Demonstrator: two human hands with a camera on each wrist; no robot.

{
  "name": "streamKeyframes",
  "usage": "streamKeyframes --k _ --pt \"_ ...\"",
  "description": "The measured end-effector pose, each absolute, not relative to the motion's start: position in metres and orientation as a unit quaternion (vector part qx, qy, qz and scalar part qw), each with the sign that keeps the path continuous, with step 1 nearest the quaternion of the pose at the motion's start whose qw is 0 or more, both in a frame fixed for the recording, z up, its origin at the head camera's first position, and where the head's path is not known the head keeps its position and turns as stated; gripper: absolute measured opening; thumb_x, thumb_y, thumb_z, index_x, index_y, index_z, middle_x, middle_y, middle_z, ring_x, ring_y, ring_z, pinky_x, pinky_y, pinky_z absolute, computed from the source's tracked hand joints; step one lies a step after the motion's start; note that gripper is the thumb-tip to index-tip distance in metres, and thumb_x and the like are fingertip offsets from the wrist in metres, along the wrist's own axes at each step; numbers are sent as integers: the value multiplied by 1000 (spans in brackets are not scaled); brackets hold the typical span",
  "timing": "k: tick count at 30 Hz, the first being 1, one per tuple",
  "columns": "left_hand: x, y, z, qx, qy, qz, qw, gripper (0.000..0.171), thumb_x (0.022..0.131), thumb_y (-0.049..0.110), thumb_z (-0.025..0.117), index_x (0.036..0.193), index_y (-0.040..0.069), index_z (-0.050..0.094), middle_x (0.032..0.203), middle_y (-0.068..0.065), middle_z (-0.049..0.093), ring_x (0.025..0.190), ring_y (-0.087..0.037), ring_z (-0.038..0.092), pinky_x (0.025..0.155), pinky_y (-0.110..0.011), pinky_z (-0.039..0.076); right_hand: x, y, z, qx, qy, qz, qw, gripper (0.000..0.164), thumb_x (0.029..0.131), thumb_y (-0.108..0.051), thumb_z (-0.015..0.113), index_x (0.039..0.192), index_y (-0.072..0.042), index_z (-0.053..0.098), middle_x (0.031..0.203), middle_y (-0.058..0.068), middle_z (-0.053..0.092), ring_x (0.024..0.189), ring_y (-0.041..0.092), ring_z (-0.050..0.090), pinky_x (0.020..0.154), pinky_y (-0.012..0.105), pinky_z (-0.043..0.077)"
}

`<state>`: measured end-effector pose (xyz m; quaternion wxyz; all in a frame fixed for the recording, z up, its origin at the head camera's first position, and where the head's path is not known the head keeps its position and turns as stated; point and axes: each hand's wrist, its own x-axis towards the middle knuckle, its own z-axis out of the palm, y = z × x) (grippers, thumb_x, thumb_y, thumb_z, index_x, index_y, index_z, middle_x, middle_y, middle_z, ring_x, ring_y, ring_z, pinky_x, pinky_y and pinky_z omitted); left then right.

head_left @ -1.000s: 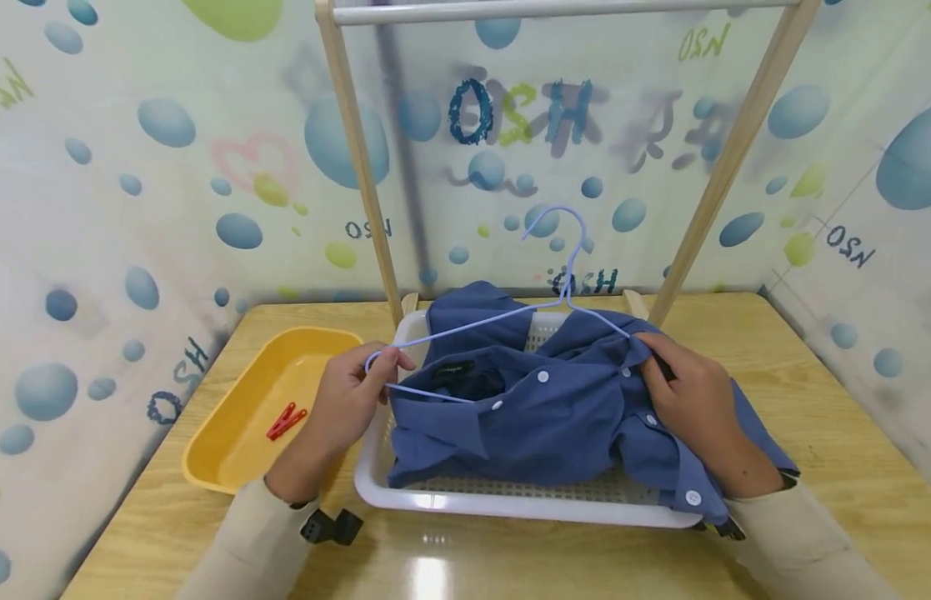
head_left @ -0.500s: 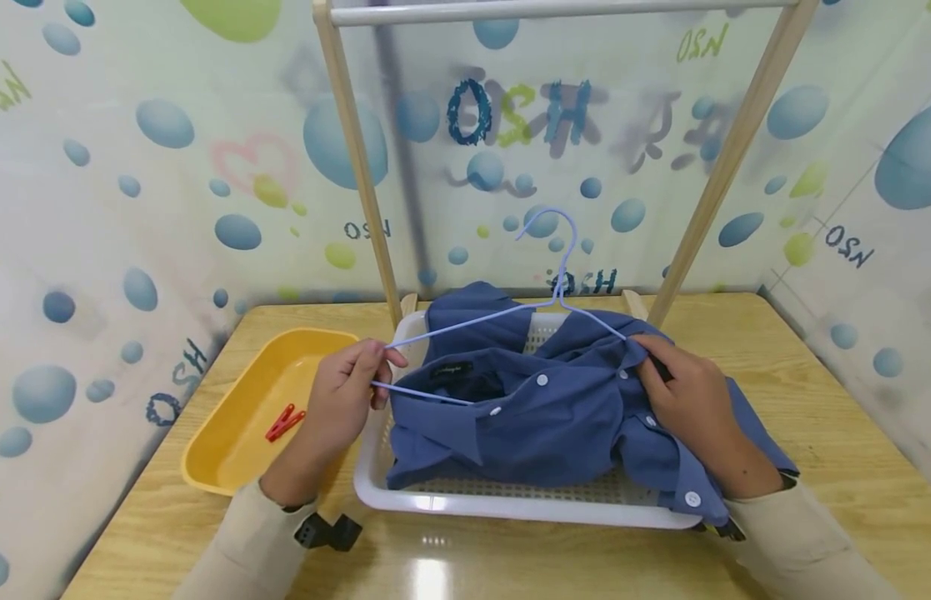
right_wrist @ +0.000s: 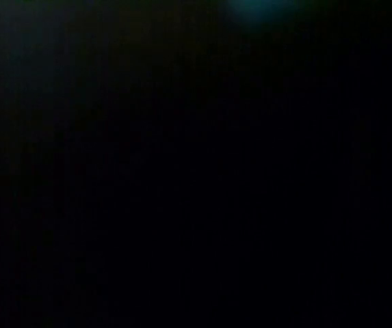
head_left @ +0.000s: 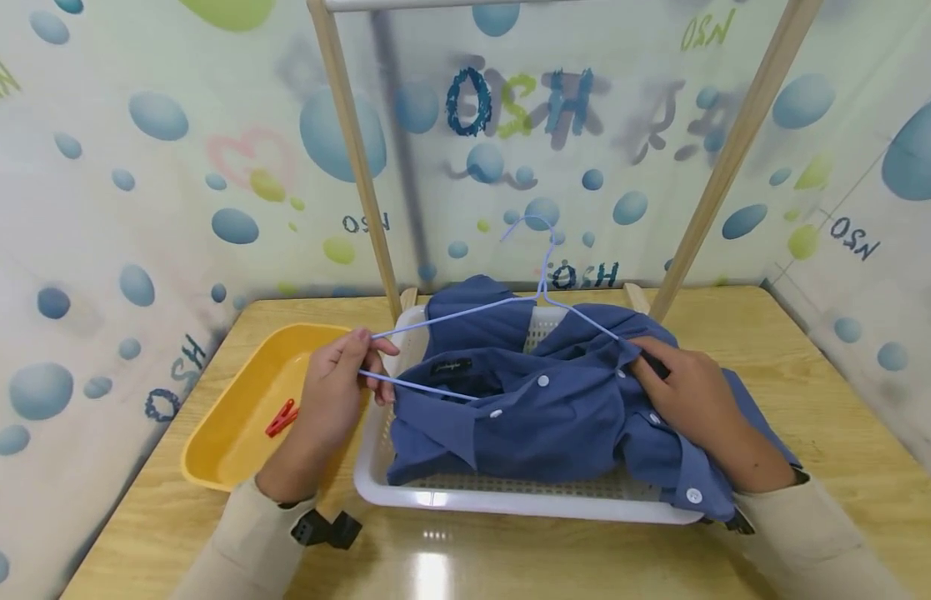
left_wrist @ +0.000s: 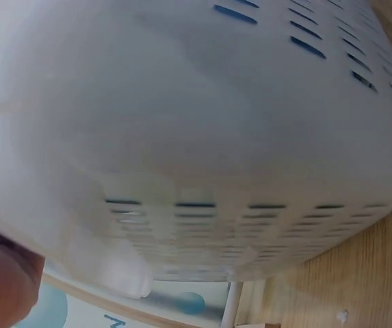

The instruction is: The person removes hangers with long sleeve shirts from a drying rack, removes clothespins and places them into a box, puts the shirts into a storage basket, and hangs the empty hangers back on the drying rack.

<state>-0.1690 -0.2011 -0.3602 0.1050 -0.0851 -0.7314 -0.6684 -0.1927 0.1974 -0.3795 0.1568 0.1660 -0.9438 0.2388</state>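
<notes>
Hanger [head_left: 542,290]: where did you have it when you looked?

Above the basket [head_left: 525,502], hook up, partly inside the shirt [head_left: 555,442]. In my head view its left end stuck out past the cloth, and its lower wire ran into the neck opening on the near side of the label [head_left: 450,367]. The opposite end went under the cloth.

And the grip?

The left hand [head_left: 336,379] had thumb and fingers closed round the hanger's bare end. The right hand [head_left: 686,387] pinched the shirt close to where the wire vanished; whether it held the wire through the cloth as well, I couldn't tell.

Did the wrist views help?

Little. On the left one I got the basket's slotted side and a bit of the hand at the edge. The right one gave me near-black with a dim bluish patch up top.

What stood around it?

The basket sat on the table [head_left: 833,450], with the shirt heaped in it and draped over the rim by the right hand. A tray [head_left: 236,417] with a red clip [head_left: 282,418] in it stood just beside the basket, on the left hand's side. Behind, I saw a rack [head_left: 360,167] and a spotted wall [head_left: 285,267].
</notes>
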Motion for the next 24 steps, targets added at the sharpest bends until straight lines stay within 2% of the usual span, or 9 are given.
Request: streamKeyframes --k 3,5,8,10,14,19,24 --pt "-170 -203 -358 -77 -715 -684 121 46 109 33 38 89 3 67 56 1 46 46 -17 58 51 -26 51 -194 199 -376 168 -949 234 128 20 103 -24 55 110 -12 70 54 -5 43 53 11 44 56 31 35" --pt "-170 -205 -356 -69 -713 -686 129 46 109 34 38 87 6 67 55 1 44 45 -16 57 50 -25 50 -194 200 -375 172 -951 230 115 20 103 -26 54 96 -12 67 55 -6 41 53 11 44 56 30 35" --pt "-169 -206 -354 -57 -708 -691 134 46 109 35 39 86 8 67 55 2 43 44 -15 56 51 -25 50 -195 200 -377 180 -950 228 114 27 104 -28 53 79 -16 56 56 -7 35 51 11 41 55 28 33" --pt "-169 -206 -352 -49 -705 -693 140 46 108 36 39 84 9 68 55 2 42 44 -15 55 51 -24 50 -195 200 -378 185 -948 227 125 32 104 -28 53 74 -18 50 57 -7 33 50 10 39 55 27 32" --pt "-169 -207 -350 -32 -698 -700 151 46 108 36 41 81 11 69 55 2 42 43 -16 52 50 -24 50 -196 200 -379 186 -948 227 125 34 103 -30 54 71 -19 51 56 -6 35 52 11 41 57 29 34" --pt "-170 -208 -350 -11 -666 -725 178 47 109 31 40 77 11 68 53 3 38 42 -15 46 47 -24 47 -195 199 -378 189 -951 219 108 28 101 -30 57 75 -20 62 60 -6 45 58 11 47 60 32 37" --pt "-170 -211 -349 -5 -639 -740 210 47 108 32 42 74 10 66 53 2 34 42 -13 43 45 -22 43 -195 199 -379 198 -951 209 114 26 99 -29 60 75 -21 64 63 -5 48 58 10 46 59 31 36"
